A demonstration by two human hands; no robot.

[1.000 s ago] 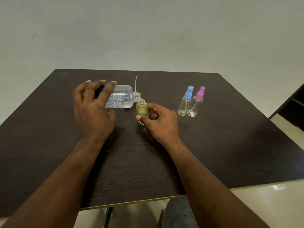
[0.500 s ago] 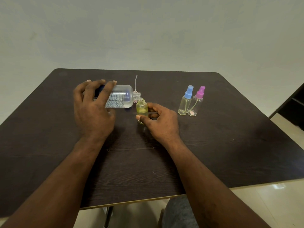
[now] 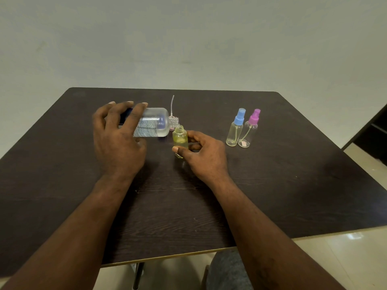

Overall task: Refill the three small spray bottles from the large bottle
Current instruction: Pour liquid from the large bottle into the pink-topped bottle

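Note:
My left hand (image 3: 118, 141) grips the large clear bottle (image 3: 155, 123), tipped on its side with its open neck over the mouth of a small uncapped bottle (image 3: 180, 139). That small bottle holds yellowish liquid and stands upright on the dark table (image 3: 272, 185), pinched by my right hand (image 3: 204, 154) between thumb and fingers. To the right stand two capped small spray bottles side by side: one with a blue cap (image 3: 235, 129) and one with a pink cap (image 3: 250, 130). Both look nearly empty.
A loose spray pump with its thin dip tube (image 3: 172, 107) sticking up stands just behind the large bottle's neck. The table's front edge runs close to my knees, and pale floor (image 3: 345, 258) lies to the right.
Almost nothing has moved. The large bottle stays tipped over the small open bottle, and both hands keep their hold.

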